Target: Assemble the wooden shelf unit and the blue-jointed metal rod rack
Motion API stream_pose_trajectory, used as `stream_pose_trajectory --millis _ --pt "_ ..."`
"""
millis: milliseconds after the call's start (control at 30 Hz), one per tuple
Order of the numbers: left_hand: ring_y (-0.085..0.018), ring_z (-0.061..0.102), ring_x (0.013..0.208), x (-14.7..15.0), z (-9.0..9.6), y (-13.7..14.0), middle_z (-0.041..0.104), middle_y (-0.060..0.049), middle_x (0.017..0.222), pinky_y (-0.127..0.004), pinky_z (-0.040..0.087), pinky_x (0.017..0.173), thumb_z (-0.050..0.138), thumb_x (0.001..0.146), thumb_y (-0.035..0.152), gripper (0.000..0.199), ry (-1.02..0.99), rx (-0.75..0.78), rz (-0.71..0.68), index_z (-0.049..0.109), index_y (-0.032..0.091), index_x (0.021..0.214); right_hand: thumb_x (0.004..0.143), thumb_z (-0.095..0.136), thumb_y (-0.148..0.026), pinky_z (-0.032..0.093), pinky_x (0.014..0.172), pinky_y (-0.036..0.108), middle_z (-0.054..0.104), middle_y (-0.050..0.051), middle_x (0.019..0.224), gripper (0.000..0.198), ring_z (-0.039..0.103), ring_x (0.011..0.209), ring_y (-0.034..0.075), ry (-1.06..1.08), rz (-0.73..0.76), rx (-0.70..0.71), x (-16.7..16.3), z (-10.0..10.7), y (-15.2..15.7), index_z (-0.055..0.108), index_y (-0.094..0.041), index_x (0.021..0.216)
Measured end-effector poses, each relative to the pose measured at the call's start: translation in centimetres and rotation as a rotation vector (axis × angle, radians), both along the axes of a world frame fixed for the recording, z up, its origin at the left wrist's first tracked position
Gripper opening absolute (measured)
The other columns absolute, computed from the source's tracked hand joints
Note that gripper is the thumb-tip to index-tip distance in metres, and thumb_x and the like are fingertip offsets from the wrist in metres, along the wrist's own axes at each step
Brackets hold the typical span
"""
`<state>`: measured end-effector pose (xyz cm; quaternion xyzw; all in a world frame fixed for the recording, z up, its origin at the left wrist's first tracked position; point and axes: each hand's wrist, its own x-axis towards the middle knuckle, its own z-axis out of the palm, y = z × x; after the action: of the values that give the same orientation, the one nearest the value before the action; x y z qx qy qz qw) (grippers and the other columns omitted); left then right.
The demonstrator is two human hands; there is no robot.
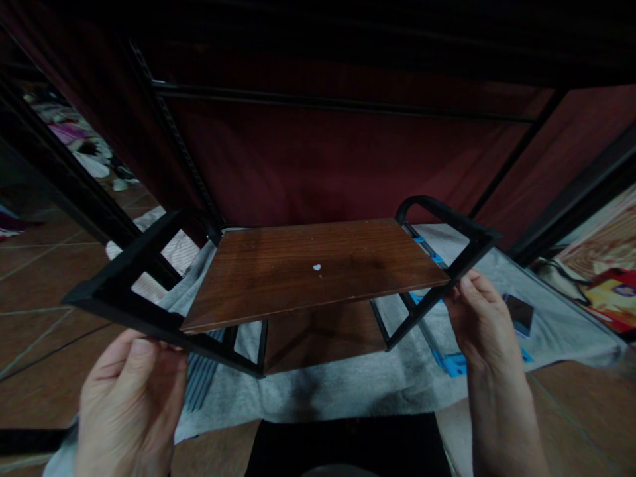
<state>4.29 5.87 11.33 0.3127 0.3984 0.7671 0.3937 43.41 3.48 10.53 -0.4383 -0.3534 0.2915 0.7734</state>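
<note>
Left hand: my left hand point(132, 391) grasps the near end of the left side frame point(114, 268), thumb on top, fingers curled beneath.
Right hand: my right hand point(479, 318) pinches the right side frame point(470, 258) near the upper board's front corner.
Upper board: the brown upper board point(298, 291) spans the middle of the frame, between both black frames, a small white mark point(317, 267) near its centre.
Lower board: another brown lower board point(318, 334) shows beneath, over the grey cloth point(238, 404).
Lying by: a blue piece point(454, 364) at lower right, a ridged grey piece point(201, 377) at lower left.
Done: both frames and the upper board appear joined, I judge.
Left: I cannot tell whether any joint needs fastening.
</note>
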Motion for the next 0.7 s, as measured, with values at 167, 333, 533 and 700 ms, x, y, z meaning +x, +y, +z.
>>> stream_pose_trajectory --millis 167,333,533,700 --pt "-0.008 0.059 0.071 0.07 0.15 0.18 0.065 0.002 0.076 -0.016 0.057 0.070 0.073 0.076 0.013 0.006 0.012 -0.002 0.014 0.072 0.017 0.080 0.077 0.078 -0.039 0.049 0.079 0.030 0.061 -0.002 0.079 0.020 0.058 0.075 0.014 -0.016 0.012 -0.012 0.19 0.37 0.35 0.068 -0.023 0.079" --pt "-0.008 0.060 0.072 0.07 0.16 0.23 0.066 0.002 0.079 -0.016 0.056 0.070 0.073 0.074 0.013 0.009 0.001 0.001 0.025 0.072 0.018 0.081 0.078 0.076 -0.042 0.049 0.083 0.032 0.064 -0.002 0.081 0.021 0.060 0.076 0.015 -0.006 0.015 -0.006 -0.04 0.59 0.47 0.068 -0.023 0.081" --pt "-0.010 0.058 0.070 -0.17 0.22 -0.02 0.063 0.001 0.076 -0.017 0.055 0.066 0.074 0.075 0.018 0.005 0.042 -0.001 -0.011 0.072 0.017 0.080 0.079 0.077 -0.037 0.048 0.083 0.030 0.063 -0.001 0.085 0.017 0.059 0.080 0.014 0.015 -0.015 0.008 -0.30 -0.03 -0.02 0.069 -0.023 0.084" --pt "-0.009 0.059 0.073 -0.33 0.07 0.28 0.064 0.002 0.080 -0.017 0.056 0.070 0.080 0.071 0.020 0.014 0.048 0.015 -0.013 0.071 0.018 0.080 0.076 0.080 -0.034 0.047 0.081 0.028 0.062 -0.003 0.081 0.016 0.058 0.077 0.012 0.040 0.000 0.013 0.01 -0.06 0.14 0.069 -0.023 0.080"
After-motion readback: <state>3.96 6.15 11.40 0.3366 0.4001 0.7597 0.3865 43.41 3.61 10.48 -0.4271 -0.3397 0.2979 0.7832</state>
